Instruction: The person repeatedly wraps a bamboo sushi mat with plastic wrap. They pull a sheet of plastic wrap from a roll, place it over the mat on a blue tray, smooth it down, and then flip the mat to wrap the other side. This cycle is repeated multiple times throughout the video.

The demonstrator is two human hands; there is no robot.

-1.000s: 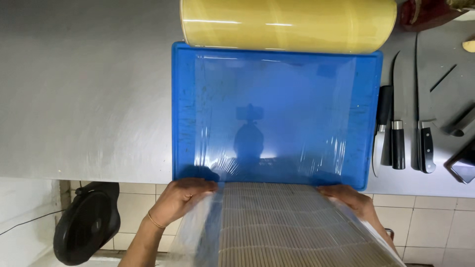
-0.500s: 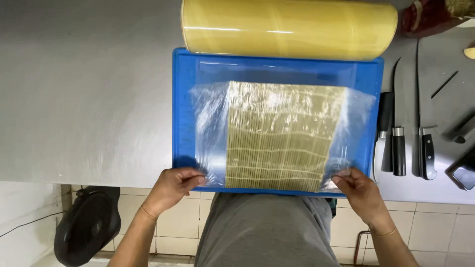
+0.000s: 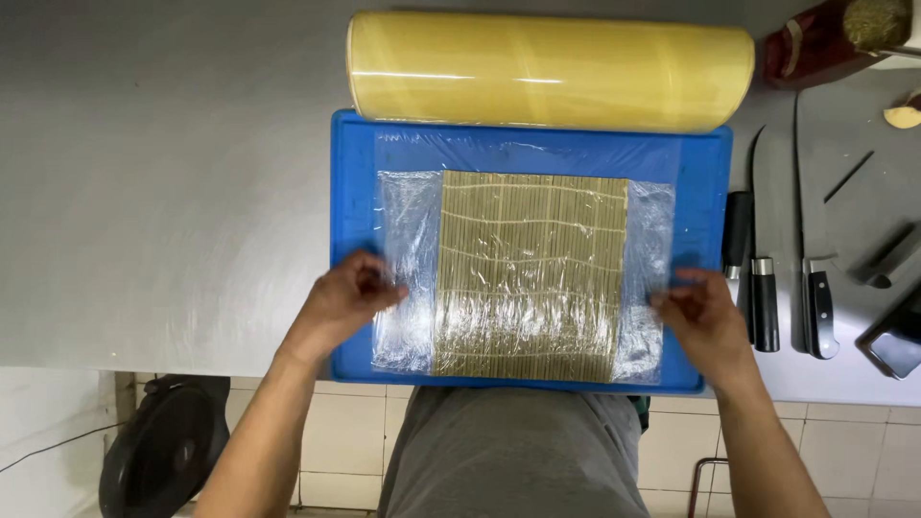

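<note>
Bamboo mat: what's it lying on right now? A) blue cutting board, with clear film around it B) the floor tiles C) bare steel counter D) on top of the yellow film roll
A: the bamboo mat lies flat on the blue cutting board, with clear film sticking out past both its sides, where the left hand and right hand press it down.

— What can't you make out?
— The dark tray [image 3: 897,341] at the right edge is cut off, and so is the red object [image 3: 806,48] at upper right.
— And the hands?
— The left hand [image 3: 341,302]'s fingers [image 3: 389,288] blur into the clear film [image 3: 408,269]; whether they pinch it, I cannot tell.
</note>
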